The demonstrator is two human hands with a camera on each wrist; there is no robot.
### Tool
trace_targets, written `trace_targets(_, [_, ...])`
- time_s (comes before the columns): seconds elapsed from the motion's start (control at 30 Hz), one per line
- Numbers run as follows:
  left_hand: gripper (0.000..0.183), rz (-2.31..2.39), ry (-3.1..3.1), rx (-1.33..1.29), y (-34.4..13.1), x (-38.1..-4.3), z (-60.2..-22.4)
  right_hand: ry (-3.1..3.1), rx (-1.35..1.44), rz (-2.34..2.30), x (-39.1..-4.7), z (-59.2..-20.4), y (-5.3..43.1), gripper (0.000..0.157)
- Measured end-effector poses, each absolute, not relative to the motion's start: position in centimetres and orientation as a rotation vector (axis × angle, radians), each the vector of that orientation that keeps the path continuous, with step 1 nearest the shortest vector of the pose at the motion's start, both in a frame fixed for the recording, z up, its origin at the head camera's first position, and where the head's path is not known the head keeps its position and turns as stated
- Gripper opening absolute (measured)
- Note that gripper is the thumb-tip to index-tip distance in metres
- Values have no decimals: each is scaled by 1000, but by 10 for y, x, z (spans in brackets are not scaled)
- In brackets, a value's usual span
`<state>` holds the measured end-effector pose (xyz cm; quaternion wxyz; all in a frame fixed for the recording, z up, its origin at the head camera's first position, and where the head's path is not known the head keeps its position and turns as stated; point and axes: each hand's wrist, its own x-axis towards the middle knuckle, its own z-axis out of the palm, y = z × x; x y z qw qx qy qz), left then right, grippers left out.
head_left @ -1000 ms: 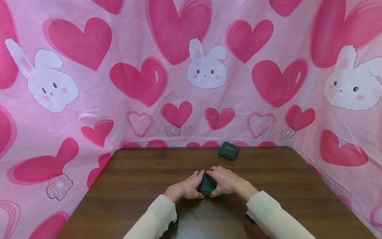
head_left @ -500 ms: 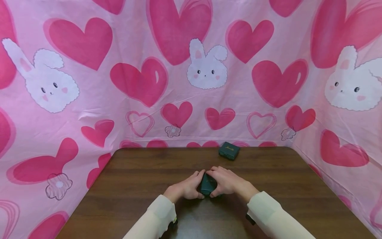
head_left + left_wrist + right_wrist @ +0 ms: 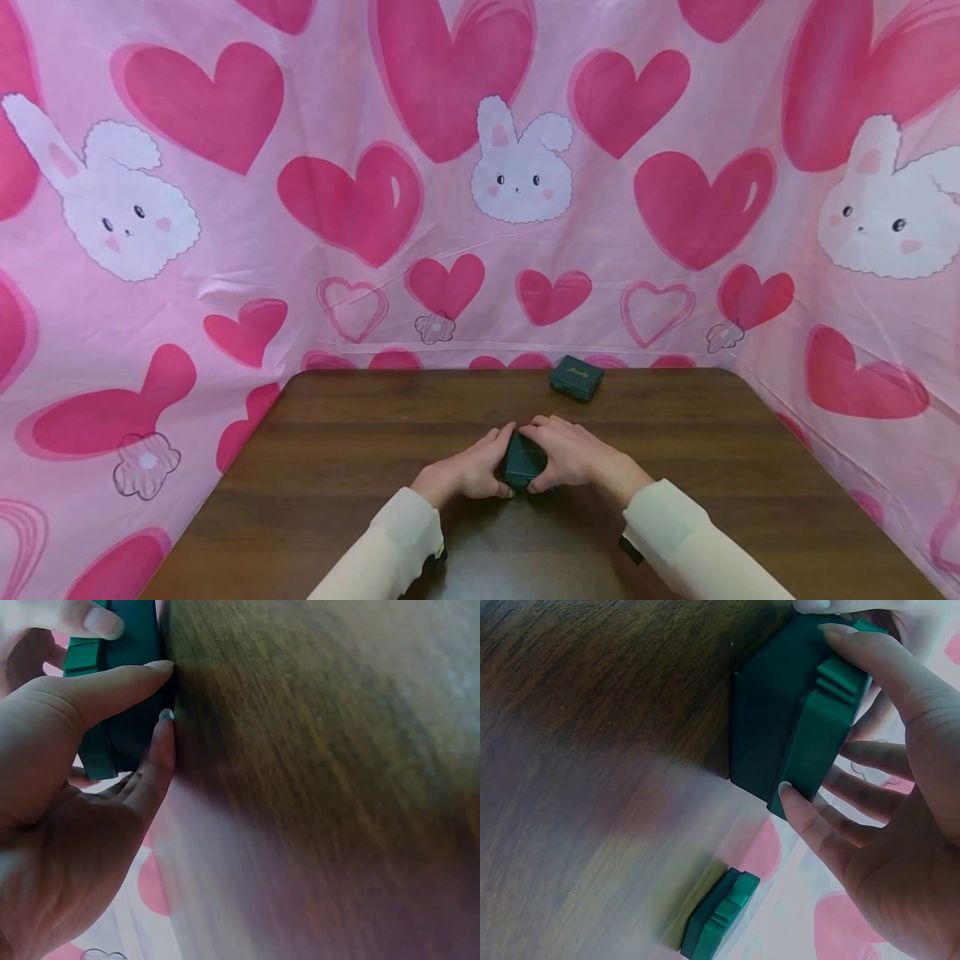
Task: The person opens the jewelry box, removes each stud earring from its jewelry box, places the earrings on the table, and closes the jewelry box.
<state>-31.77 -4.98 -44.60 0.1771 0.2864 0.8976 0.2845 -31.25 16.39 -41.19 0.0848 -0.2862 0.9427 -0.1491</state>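
Between both hands, on the wooden table (image 3: 390,408), is a small dark green jewelry box (image 3: 523,462) with a front latch. My left hand (image 3: 480,468) grips its left side, thumb near the front and fingers toward the back. On the opposite side my right hand (image 3: 573,454) holds it, the thumb by the front corner. In the right wrist view the lid of this box (image 3: 810,742) is closed, with the right thumb beside the latch and a finger at the lid edge. The left wrist view has the left thumb across the box's dark lower part (image 3: 135,735).
A second green jewelry box (image 3: 576,379) with gold script on its lid sits closed near the table's back edge, right of centre. A pink cloth (image 3: 450,233) printed with hearts and bunnies hangs around the back and sides.
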Motion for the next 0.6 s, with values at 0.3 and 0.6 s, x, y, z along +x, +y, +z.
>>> trace_targets(0.3, [104,808,2558,815,-49,-318,-446,2815,-847,-448,-312,-412,164,78])
trace_targets(0.6, [102,822,2563,834,-50,-317,-447,2813,-849,-461,-310,-411,165,77])
